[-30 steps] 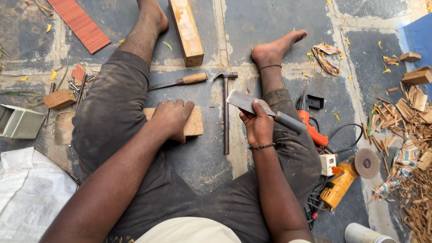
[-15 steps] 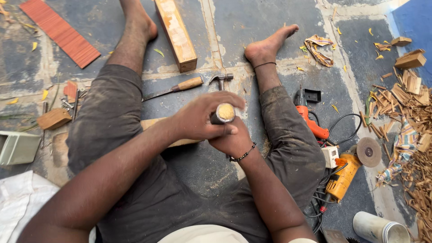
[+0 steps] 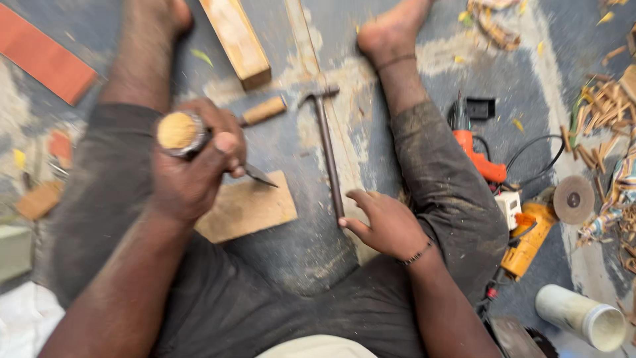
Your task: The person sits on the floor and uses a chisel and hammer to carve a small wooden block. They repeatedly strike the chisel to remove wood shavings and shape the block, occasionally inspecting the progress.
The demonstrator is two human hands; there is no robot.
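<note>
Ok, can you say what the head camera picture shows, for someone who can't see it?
A seated person's left hand grips a wooden-handled chisel over a flat wood piece, while the right hand touches a hammer lying on the floor between their legs.

Dusty dark trousers (image 3: 99, 219) (bead bracelet (image 3: 417, 254), anklet (image 3: 392, 62))

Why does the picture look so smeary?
Head view: motion blur smears everything, most at the edges, like the wood scraps; the left hand gripping the chisel is soft too. Light is even daylight, with faint shadows and no glare.
</note>
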